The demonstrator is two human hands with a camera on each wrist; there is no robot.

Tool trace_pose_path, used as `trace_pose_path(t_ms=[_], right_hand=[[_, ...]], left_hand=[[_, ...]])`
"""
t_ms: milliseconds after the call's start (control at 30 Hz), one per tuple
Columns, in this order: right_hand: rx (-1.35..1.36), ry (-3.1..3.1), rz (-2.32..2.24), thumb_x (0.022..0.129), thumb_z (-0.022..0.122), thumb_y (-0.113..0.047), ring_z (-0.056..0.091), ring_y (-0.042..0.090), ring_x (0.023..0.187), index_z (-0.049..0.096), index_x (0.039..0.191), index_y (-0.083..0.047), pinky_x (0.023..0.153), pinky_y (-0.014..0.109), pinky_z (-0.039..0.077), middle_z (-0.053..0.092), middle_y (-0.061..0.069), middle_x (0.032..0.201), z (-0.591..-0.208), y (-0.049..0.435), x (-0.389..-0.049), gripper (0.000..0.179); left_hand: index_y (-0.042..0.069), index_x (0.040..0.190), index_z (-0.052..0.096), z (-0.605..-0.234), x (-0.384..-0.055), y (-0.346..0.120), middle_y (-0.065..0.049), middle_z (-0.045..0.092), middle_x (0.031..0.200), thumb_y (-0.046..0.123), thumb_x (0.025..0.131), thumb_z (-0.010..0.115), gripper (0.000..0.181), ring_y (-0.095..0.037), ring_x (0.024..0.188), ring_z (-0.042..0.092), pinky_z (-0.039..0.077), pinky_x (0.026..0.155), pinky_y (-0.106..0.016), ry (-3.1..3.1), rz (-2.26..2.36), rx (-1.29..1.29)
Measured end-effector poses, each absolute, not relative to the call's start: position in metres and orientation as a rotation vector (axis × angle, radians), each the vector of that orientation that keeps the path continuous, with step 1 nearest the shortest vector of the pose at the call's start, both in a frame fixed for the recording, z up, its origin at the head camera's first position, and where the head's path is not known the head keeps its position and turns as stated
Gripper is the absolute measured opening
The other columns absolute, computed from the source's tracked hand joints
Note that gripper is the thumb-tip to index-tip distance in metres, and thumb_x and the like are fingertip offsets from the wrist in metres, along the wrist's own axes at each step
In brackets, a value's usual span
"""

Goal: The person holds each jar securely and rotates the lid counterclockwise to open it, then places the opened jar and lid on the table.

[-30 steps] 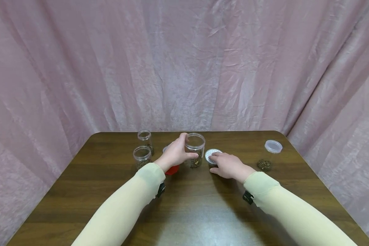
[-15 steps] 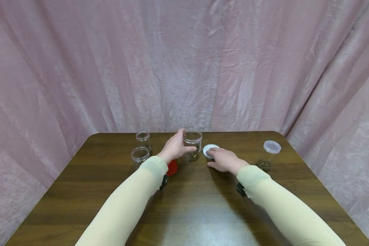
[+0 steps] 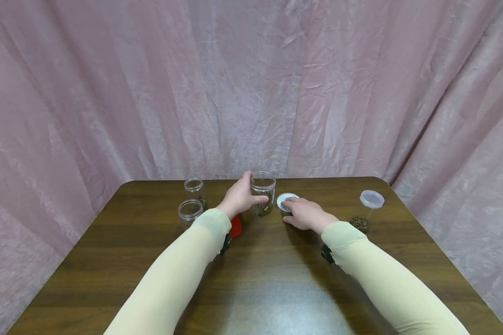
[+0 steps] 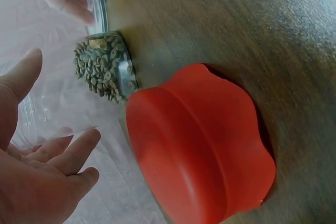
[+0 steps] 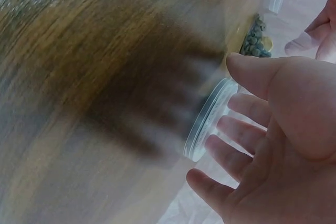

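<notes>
In the head view, my left hand [image 3: 240, 197] holds a wide clear jar [image 3: 263, 184] with brown pellets [image 4: 105, 66] at its bottom, its thumb in front and fingers behind. The jar stands upright with its top uncovered. To its right, a round clear-rimmed lid [image 3: 283, 202] with a pale patterned face lies flat on the table. My right hand [image 3: 307, 214] touches this lid with spread, fairly straight fingers. A red wavy-edged object [image 4: 210, 140] sits close to my left wrist; my arm hides much of it in the head view.
Two uncovered clear jars, a rear jar [image 3: 194, 185] and a nearer jar [image 3: 190, 210], stand at the left with pellets inside. A lidded clear jar [image 3: 370, 200] with pellets stands at the right. A pink curtain [image 3: 251, 93] hangs behind the wooden table [image 3: 260, 288].
The jar and my left hand have shifted towards the table's far edge. The lid has slid the same way under my right hand's fingers.
</notes>
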State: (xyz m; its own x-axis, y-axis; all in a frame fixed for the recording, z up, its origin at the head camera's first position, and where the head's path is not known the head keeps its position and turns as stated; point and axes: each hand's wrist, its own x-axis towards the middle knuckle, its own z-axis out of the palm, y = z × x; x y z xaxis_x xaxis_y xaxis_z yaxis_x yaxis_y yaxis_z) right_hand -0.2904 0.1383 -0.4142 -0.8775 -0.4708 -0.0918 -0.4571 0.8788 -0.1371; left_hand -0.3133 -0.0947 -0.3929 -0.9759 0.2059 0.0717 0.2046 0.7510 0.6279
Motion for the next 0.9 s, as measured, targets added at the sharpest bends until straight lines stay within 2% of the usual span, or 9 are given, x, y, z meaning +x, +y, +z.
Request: trace_pose_path(t_ms=[367,533,700,900], right_hand=[[-0.735,2.934,-0.174,0.11,0.069,-0.029,0.05,0.043,0.15,0.056,0.159,-0.005,0.116,0.062,0.046,0.051,0.02,0.165,-0.416,0.137,-0.289,0.056],[-0.753,2.953,-0.224,0.11,0.07,-0.029,0.049,0.045,0.15,0.056,0.159,-0.003,0.116,0.063,0.046,0.051,0.021,0.164,-0.419,0.138,-0.284,0.057],[-0.803,3.0,-0.246,0.11,0.072,-0.031,0.042,0.045,0.156,0.05,0.163,-0.001,0.121,0.062,0.04,0.044,0.025,0.169,-0.42,0.142,-0.276,0.065],[-0.879,3.073,-0.242,0.107,0.076,-0.033,0.041,0.045,0.156,0.05,0.163,-0.001,0.122,0.064,0.038,0.045,0.026,0.168,-0.412,0.151,-0.256,0.069]], left_hand=[[0.002,0.17,0.025,-0.394,-0.314,-0.097,-0.021,0.049,0.164,0.037,0.097,0.089,0.104,-0.038,0.146,0.054,0.045,0.119,-0.052,2.905,1.094,0.329],[0.007,0.175,0.015,-0.396,-0.31,-0.096,-0.019,0.037,0.173,0.036,0.095,0.091,0.114,-0.038,0.154,0.045,0.041,0.123,-0.054,2.863,1.162,0.317],[0.016,0.178,0.006,-0.393,-0.303,-0.096,-0.018,0.026,0.179,0.038,0.093,0.093,0.123,-0.039,0.159,0.038,0.038,0.125,-0.057,2.902,1.143,0.33],[0.013,0.177,0.008,-0.384,-0.293,-0.098,-0.018,0.023,0.18,0.04,0.092,0.094,0.124,-0.037,0.165,0.025,0.027,0.13,-0.054,3.028,1.015,0.42]])
